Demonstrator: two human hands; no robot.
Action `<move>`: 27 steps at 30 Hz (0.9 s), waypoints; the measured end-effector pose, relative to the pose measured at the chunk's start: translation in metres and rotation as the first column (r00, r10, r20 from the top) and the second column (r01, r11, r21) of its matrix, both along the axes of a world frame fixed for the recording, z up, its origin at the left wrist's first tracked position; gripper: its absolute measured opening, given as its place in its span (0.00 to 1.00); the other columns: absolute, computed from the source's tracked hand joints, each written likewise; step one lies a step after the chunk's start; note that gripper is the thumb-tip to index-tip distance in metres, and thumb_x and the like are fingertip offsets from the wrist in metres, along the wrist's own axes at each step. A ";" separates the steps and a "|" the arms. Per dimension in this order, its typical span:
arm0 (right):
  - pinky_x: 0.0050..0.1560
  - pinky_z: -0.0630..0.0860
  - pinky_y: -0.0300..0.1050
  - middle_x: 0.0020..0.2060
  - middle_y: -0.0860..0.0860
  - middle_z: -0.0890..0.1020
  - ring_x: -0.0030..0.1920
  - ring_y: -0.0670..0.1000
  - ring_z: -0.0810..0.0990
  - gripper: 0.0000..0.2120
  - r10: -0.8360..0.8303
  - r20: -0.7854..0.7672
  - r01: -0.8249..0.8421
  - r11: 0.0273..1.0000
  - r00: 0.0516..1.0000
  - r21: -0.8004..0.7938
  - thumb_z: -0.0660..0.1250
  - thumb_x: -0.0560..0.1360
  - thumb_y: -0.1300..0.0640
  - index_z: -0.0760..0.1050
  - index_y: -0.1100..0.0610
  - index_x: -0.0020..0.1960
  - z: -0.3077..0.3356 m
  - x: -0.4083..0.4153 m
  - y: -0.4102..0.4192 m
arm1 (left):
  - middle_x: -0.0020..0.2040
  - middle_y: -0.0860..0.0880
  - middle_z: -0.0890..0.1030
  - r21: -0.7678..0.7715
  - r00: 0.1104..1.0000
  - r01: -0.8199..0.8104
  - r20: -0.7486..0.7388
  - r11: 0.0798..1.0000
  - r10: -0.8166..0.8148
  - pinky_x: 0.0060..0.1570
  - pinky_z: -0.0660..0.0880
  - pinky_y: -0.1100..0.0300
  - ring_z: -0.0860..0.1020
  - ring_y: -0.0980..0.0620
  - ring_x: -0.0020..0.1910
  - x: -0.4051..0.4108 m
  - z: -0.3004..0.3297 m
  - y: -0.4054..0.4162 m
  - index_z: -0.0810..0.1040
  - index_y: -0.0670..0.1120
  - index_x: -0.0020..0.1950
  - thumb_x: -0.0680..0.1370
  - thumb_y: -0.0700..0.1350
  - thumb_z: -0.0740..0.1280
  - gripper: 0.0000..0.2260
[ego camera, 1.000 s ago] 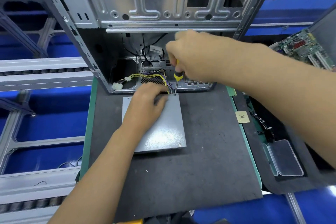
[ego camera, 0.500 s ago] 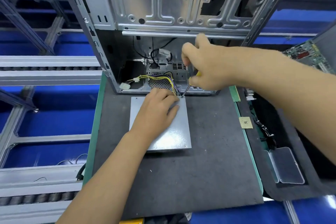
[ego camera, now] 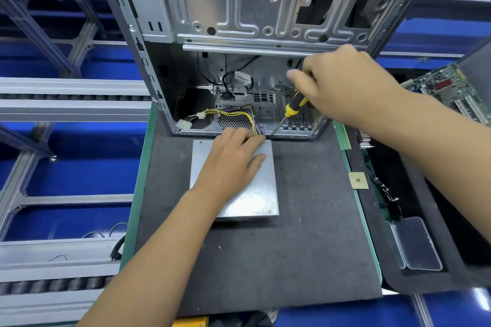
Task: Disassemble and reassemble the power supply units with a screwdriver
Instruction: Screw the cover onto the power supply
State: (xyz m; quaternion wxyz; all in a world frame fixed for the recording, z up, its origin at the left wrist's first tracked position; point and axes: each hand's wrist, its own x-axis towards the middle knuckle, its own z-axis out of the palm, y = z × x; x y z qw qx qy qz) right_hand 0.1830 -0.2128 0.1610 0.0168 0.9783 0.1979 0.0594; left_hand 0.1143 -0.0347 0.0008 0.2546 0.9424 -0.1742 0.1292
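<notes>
**Pressing the PSU flat, screwdriver at its far corner**

Lying nearest to the camera is the dark mat point(ego camera: 252, 260), w/ a green edge on its left and right sides. On the mat, toward its far half, lies the grey power supply unit point(ego camera: 255, 194), flat, w/ one small screw point(ego camera: 270, 212) visible at its near right corner. The left hand point(ego camera: 233, 159) rests on top of the unit w/ palm down and fingers nearly straight; it presses on the lid and grips nothing. Its fingertips reach the far edge of the unit, where the bundle of yellow and purple wires point(ego camera: 247, 118) comes out and goes into the computer case point(ego camera: 239, 21).

To the right of the mat is a clear plastic tray point(ego camera: 417, 244), and between them a small gold-colour chip point(ego camera: 358, 180) lies at the mat edge.

Farther back, the right hand point(ego camera: 342, 87) is closed around the handle of the yellow-black screwdriver point(ego camera: 293, 106). The shaft is tilted down to the left, and the tip is at the far right corner of the unit, just beside the left fingertips. If the tip sits in a screw I cannot tell.

Behind stands the open metal case, upright. At the far right, a green circuit board point(ego camera: 449, 90) is partly in view.
</notes>
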 end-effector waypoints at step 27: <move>0.34 0.68 0.44 0.25 0.45 0.78 0.26 0.48 0.72 0.22 -0.228 -0.241 0.329 0.556 0.944 0.763 0.57 0.75 0.36 0.76 0.54 0.39 -0.062 -0.043 -0.011 | 0.43 0.51 0.82 -0.223 0.821 -0.520 -0.398 0.824 0.410 0.48 0.73 0.65 0.77 0.56 0.40 -0.125 -0.035 0.124 0.85 0.47 0.46 0.76 0.39 0.74 0.03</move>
